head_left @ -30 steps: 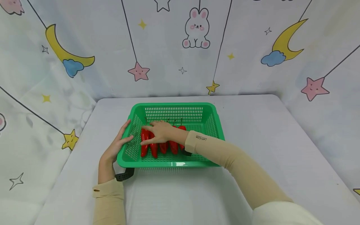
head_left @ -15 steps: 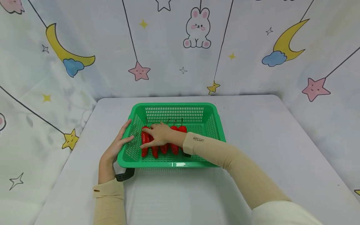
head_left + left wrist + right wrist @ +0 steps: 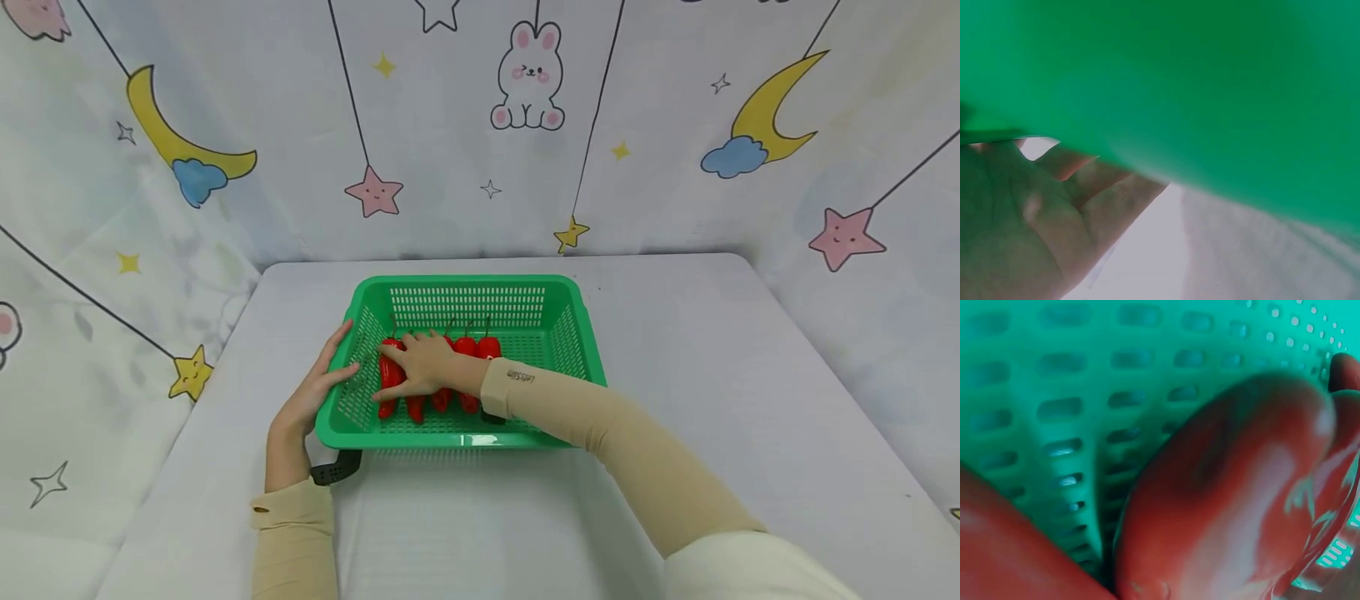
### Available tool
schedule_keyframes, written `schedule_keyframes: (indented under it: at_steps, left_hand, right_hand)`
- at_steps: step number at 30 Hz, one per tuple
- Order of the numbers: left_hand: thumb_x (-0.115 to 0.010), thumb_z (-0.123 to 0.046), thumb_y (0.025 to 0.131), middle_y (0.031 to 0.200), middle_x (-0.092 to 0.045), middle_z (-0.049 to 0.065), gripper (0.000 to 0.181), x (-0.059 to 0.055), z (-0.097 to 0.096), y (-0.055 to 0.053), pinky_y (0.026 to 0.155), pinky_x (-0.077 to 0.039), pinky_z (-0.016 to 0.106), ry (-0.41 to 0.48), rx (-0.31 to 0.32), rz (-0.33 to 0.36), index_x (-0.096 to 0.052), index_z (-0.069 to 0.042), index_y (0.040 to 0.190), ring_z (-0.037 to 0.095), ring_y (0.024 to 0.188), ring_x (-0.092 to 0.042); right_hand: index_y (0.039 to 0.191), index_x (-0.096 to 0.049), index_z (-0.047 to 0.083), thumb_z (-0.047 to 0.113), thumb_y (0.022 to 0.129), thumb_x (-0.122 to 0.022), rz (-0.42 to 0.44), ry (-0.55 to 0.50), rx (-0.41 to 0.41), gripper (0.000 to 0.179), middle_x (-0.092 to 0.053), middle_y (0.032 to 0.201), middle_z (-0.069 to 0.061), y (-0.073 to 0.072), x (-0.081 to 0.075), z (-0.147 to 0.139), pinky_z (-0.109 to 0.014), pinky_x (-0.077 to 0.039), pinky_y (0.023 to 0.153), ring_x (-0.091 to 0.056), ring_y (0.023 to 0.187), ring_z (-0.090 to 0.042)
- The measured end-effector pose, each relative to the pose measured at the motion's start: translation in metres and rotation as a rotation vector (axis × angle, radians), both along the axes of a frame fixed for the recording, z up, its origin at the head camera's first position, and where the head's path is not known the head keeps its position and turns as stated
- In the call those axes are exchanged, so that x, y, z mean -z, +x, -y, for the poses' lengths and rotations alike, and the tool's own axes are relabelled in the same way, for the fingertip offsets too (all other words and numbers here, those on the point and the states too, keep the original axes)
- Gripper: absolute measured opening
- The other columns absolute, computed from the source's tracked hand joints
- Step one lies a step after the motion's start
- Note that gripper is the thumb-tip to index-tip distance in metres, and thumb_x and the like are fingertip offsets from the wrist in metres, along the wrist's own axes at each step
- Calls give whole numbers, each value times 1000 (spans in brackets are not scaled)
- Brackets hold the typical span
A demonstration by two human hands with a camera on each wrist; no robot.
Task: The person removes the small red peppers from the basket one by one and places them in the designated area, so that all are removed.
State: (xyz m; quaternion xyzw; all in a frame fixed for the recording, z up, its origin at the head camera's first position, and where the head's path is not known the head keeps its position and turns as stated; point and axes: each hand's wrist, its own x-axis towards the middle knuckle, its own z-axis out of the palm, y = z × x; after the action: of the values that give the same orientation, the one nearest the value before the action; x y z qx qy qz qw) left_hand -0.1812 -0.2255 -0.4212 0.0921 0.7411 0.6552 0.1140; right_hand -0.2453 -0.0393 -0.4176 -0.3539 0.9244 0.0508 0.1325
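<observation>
A green plastic basket [image 3: 420,442] with slotted walls stands on the table, holding several shiny red chili peppers [image 3: 391,375] in a row, stems to the far side. My left hand [image 3: 303,404] holds the basket's left rim, thumb over the edge; in the left wrist view its fingers lie against the outside of the wall. Over the left peppers reaches my right hand [image 3: 423,367], fingers and thumb spread across them, covering parts of the middle ones. Close up in the right wrist view are a large red pepper [image 3: 1222,506] and the slotted basket wall [image 3: 1060,362].
The white table [image 3: 675,333] extends around the basket. Behind it hangs a pale cloth backdrop [image 3: 435,108] printed with stars, moons and a rabbit. A black wrist strap [image 3: 336,468] shows below the left hand. The right forearm crosses the basket's right front edge.
My right hand has shifted slightly left and its fingers reach across the leftmost pepper. The left hand keeps its hold on the rim, and the basket stays in place.
</observation>
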Motion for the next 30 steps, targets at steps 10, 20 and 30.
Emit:
schedule_keyframes:
  at_steps: [10,20,30]
  left_hand:
    - [-40,-14,97,152,6,2,64,1,1,-1,93,-30,58,-1,6,0,-6,-30,148,40,132,-15]
    - [-40,-14,96,152,6,1,64,2,-1,0,96,-26,59,-3,6,-3,-7,-31,148,37,134,-11]
    - [-40,-15,96,152,5,2,64,3,1,0,95,-27,58,1,4,-3,-7,-32,148,37,134,-12]
  right_hand:
    - [147,-14,28,87,68,-27,-65,37,17,100,-35,137,-7,2,5,5,-47,-30,98,-39,117,-26]
    - [146,-14,28,86,64,-40,-19,19,75,104,-36,136,-6,0,8,10,-46,-29,97,-39,118,-25]
    - [146,-14,28,83,66,-42,-41,31,101,101,-37,136,-5,1,8,17,-47,-28,98,-38,120,-24]
